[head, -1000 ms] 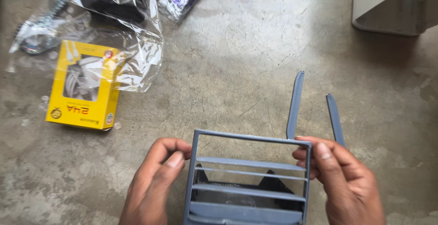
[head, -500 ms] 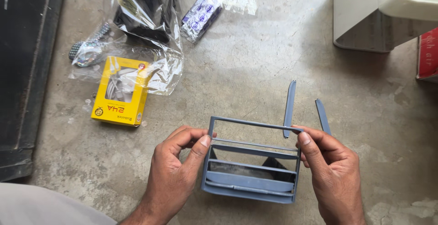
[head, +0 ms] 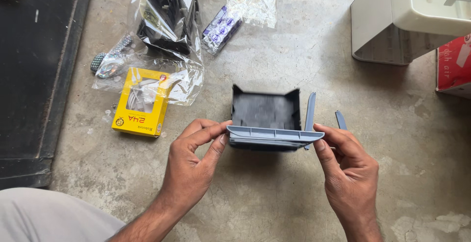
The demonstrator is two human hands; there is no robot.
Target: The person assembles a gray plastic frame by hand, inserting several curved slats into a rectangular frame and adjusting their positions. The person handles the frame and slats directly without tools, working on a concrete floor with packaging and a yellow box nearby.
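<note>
Pinching each end, the left hand (head: pixel 194 161) and right hand (head: pixel 346 166) hold a grey plastic box (head: pixel 267 119) with dark, open insides between them.

Red box (head: pixel 454 67) cropped at right edge.

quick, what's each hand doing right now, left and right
Left hand: closed in a pinch on the left end of the grey plastic vent piece.
Right hand: closed in a pinch on its right end.
</note>
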